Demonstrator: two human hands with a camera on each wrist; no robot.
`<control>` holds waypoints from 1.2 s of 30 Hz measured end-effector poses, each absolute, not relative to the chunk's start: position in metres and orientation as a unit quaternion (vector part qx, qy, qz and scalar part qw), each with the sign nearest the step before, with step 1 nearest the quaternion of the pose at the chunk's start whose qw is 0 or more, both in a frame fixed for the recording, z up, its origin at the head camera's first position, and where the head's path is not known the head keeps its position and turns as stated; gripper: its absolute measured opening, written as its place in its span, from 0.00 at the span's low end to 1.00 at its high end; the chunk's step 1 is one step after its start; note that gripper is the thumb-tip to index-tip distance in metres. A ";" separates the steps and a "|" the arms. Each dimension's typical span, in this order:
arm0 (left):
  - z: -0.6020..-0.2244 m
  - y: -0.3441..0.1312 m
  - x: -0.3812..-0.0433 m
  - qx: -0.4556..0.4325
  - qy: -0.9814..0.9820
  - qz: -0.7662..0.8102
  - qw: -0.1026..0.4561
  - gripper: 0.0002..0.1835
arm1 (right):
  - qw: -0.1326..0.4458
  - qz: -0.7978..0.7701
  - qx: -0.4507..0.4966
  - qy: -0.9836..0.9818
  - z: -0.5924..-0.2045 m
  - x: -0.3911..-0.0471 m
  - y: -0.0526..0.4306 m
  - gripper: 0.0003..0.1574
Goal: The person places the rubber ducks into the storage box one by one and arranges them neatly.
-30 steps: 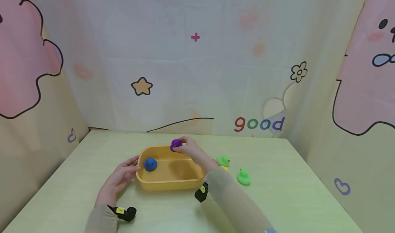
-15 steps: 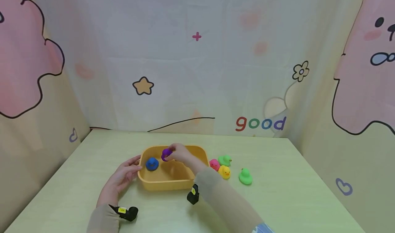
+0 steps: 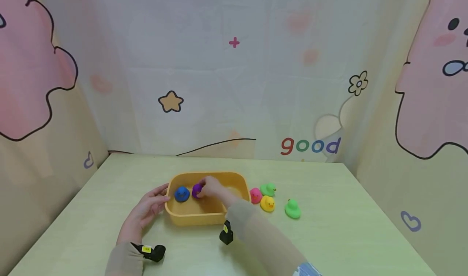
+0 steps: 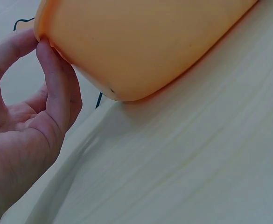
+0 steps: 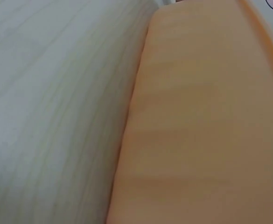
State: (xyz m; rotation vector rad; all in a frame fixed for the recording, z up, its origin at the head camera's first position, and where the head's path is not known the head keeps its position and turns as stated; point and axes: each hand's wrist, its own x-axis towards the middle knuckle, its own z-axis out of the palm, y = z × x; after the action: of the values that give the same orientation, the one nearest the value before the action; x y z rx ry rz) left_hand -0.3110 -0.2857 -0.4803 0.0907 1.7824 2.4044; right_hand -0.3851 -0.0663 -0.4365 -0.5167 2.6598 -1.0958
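An orange plastic bin [image 3: 197, 219] stands on the table. My left hand [image 3: 150, 205] holds its left end, and in the left wrist view the thumb and a finger of that left hand [image 4: 29, 107] pinch the rim. Inside the bin, my right hand [image 3: 212, 186] pinches a purple rubber duck [image 3: 196, 190] low over the floor, its fingers hiding part of the duck. A blue rubber duck [image 3: 181, 194] sits just left of the purple one. The right wrist view shows only the bin's outer wall [image 5: 197, 116] and the tabletop, with the hand out of sight.
Right of the bin, a pink duck [image 3: 256, 195], a yellow duck [image 3: 267, 203] and a green duck [image 3: 268, 189] cluster close together. A second green duck [image 3: 292, 209] sits apart, farther right. A printed cloth backdrop [image 3: 204, 65] rises behind the table [image 3: 347, 227].
My right hand has carried the purple duck from over the bin's far rim left and down into the bin, beside the blue duck. The left hand has stayed on the bin's left end.
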 end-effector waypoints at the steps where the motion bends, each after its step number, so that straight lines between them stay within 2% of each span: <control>1: -0.480 -0.286 -0.311 0.031 0.594 0.800 0.075 0.38 | 0.108 -0.369 -0.175 0.906 -0.438 -0.386 -0.067 0.18; 9: -0.478 -0.287 -0.310 0.018 0.592 0.802 0.083 0.39 | 0.105 -0.362 -0.173 0.910 -0.441 -0.386 -0.066 0.18; 16: -0.479 -0.286 -0.308 0.025 0.590 0.802 0.082 0.39 | 0.123 -0.360 -0.178 0.907 -0.440 -0.381 -0.063 0.23; 21: -0.477 -0.285 -0.308 0.034 0.585 0.807 0.077 0.38 | 0.115 -0.356 -0.193 0.907 -0.432 -0.375 -0.055 0.29; 32: -0.482 -0.284 -0.310 0.029 0.577 0.812 0.086 0.38 | 0.102 -0.376 -0.239 0.890 -0.392 -0.356 -0.003 0.28; 36: -0.482 -0.286 -0.311 0.030 0.574 0.815 0.078 0.34 | 0.085 -0.378 -0.266 0.883 -0.378 -0.352 0.017 0.26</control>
State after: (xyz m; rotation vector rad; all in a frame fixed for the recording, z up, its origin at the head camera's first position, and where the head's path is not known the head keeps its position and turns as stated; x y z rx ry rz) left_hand -0.3110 -0.2861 -0.4821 0.0913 1.7184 2.4391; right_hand -0.3519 0.0171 -0.3785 -0.7937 2.6327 -1.1274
